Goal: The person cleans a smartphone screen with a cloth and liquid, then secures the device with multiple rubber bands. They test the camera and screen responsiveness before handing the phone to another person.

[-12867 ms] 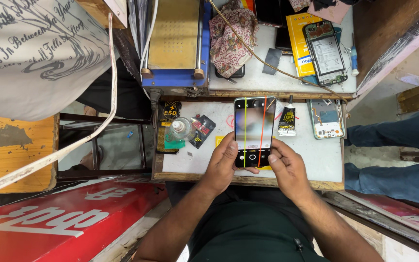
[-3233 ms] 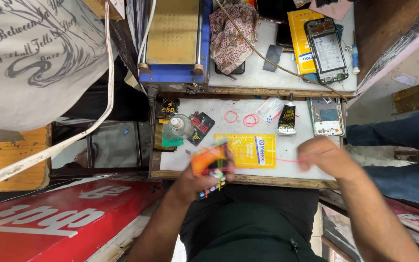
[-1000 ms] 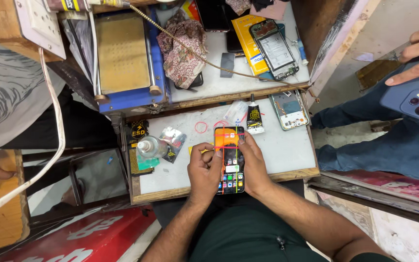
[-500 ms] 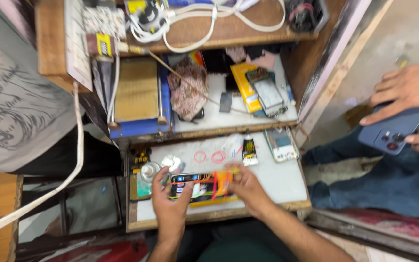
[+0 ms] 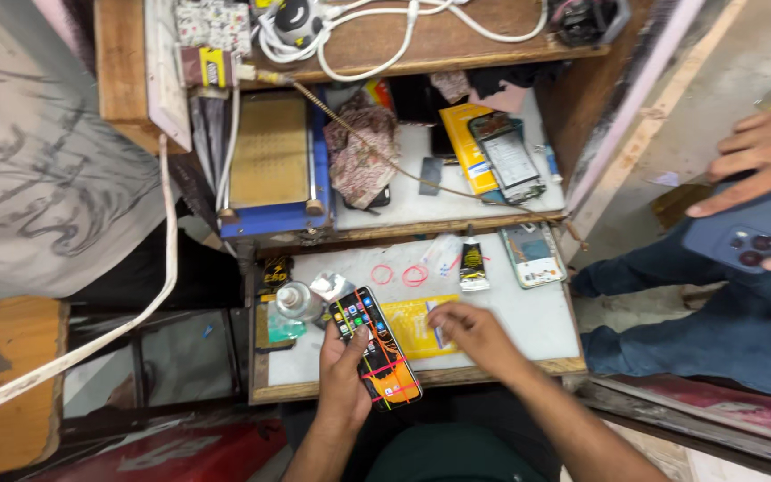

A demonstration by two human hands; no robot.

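The left hand (image 5: 343, 375) grips a phone (image 5: 375, 348) with its screen lit, fingers closed round its lower half and thumb lying on the glass; the phone slants from upper left to lower right, its lower end sticking out past the front edge of the bench (image 5: 528, 321). The right hand (image 5: 475, 332) rests on the bench just right of the phone, fingers curled down onto a yellow pad (image 5: 410, 323); whether they pinch anything cannot be told. A small bottle (image 5: 294, 302) stands just left of the phone's top corner, close against it. Behind the pad lie two red rings (image 5: 401, 274), a glue tube (image 5: 472, 266) and an opened phone (image 5: 533, 253) near the right edge. The bare patch of bench lies right of the right hand, towards the front right corner. On the shelf above sit a blue machine (image 5: 271, 170) and a cloth (image 5: 359, 152). At the far right another person's hands hold a blue phone (image 5: 747, 236), well apart.
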